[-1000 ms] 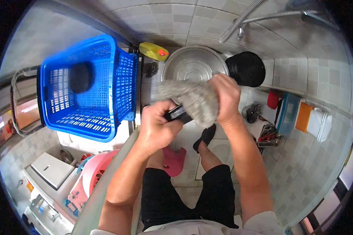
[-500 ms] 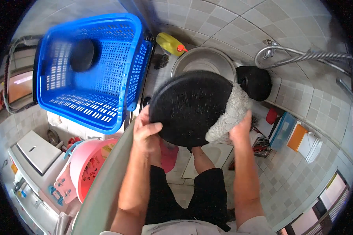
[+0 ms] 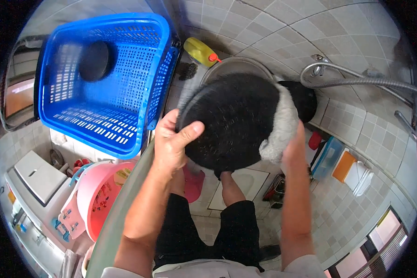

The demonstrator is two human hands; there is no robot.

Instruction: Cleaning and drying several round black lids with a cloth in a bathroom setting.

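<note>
In front of me I hold up a large, round, black disc-shaped piece (image 3: 231, 125), tilted, with small wet-looking marks on its surface. I cannot tell whether it is a pan, a lid or a tray. My left hand (image 3: 173, 141) grips its left edge, thumb on the near face and the other fingers behind. A grey-white cloth (image 3: 285, 123) is wrapped over its right edge, and my right hand (image 3: 294, 146) is closed on the cloth there; its fingers are partly hidden and blurred. Behind the disc stands a wide metal basin (image 3: 238, 65), mostly covered by it.
A blue plastic basket (image 3: 148, 99) at the left holds a smaller round black piece (image 3: 95, 61). A yellow bottle (image 3: 199, 51) with a red cap lies by the wall. A metal shower hose (image 3: 352, 76) curves at the right. Pink tubs (image 3: 91, 197) stand lower left.
The disc has tilted and moved slightly up, with both hands still on it. The cloth and my right hand have shifted right and a little upward along its edge.
</note>
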